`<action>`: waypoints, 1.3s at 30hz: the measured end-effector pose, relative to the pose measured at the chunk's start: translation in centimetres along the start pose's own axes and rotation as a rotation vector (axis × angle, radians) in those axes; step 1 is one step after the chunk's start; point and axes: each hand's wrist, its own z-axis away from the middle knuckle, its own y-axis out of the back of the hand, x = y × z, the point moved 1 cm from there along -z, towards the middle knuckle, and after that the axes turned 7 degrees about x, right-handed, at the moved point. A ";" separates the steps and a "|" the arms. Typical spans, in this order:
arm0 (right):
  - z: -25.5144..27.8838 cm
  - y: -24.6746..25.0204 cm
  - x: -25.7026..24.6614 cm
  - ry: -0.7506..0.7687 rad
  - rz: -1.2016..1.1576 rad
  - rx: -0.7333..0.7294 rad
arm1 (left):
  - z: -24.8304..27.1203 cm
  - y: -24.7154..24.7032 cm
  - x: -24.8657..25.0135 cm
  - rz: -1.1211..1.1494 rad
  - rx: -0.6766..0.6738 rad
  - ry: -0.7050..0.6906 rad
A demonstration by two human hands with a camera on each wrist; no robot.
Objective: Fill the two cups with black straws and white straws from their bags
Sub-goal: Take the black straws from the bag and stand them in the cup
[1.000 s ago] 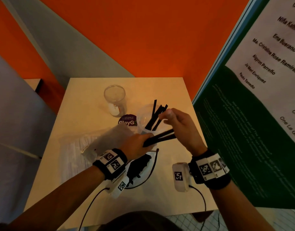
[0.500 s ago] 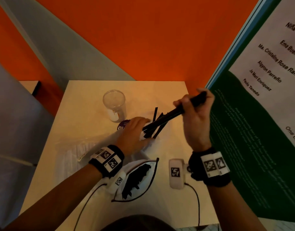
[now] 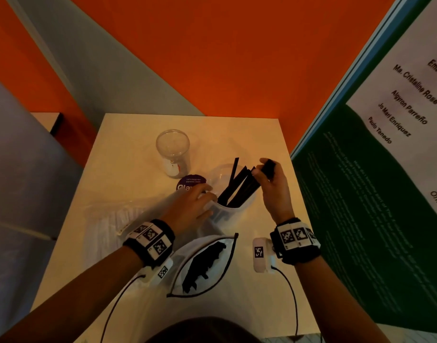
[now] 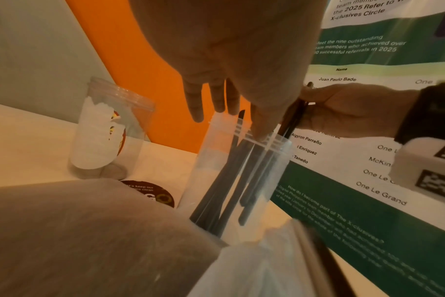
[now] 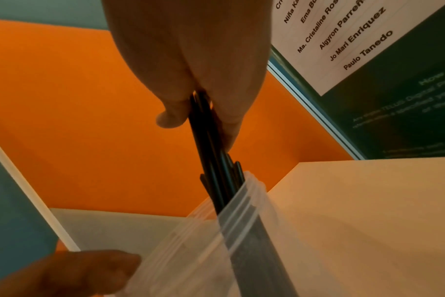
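Table [image 3: 143, 149]: cup [image 4: 241, 180] (translucent) blurs black straws [image 4: 216, 191].

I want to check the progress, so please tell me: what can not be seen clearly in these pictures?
- How many black straws stand in the near cup: they overlap in every view.
- White straws bag: head view, pale and blurred; contents unclear.
- Right hand grip: wrist view, the palm hides the straw tops.
- Far cup label: torn, too small.

Office: staff-referral poster [image 3: 375, 169] beside small table [image 3: 128, 154].
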 end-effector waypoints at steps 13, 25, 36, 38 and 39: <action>9.2 0.3 4.0 0.251 0.409 0.153 | 7.5 -3.2 0.1 0.008 -0.258 -0.113; 15.1 -8.7 8.1 0.075 0.939 -0.763 | 9.4 -3.1 -0.2 -0.009 -0.392 0.143; 16.5 -11.2 9.4 -0.044 1.089 -0.585 | 10.6 -2.4 0.0 0.107 -0.329 0.141; 16.9 -11.5 9.4 -0.077 1.112 -0.563 | 10.7 -2.3 0.0 0.110 -0.338 0.133; 17.2 -11.6 9.4 -0.091 1.132 -0.549 | 10.7 -2.3 0.0 0.114 -0.345 0.130</action>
